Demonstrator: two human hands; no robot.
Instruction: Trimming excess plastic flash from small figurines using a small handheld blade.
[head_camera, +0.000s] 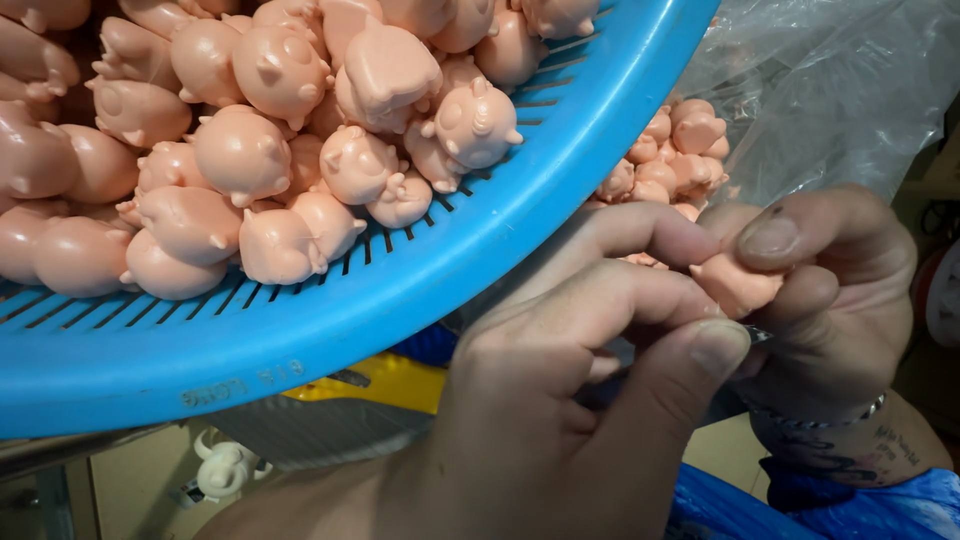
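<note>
You hold a small pink figurine (738, 283) pinched between both hands, low and to the right of the blue basket (420, 290), and the main risk, as far as I can judge, sits in the thin metal edge (757, 333) that peeks out just beside your left thumb; whether it is a blade or a clip I cannot tell, but with your fingertips crowded so close around such a small piece, a slip could bring that edge against your skin or gouge the soft-looking figure. The grip itself is narrow, so the figurine could also pop free and fall out of sight below. Your left hand (570, 400) fills the foreground, fingers curled and closed, thumb pressed forward toward the toy. Your right hand (830, 290) comes in from the right, thumb laid flat on top of the figurine and fingers folded beneath it, wrist bent inward. The basket is heaped with matching pink figurines (250, 150) and leans over your hands; more lie in the clear plastic bag (830, 90) behind, near your knuckles.
</note>
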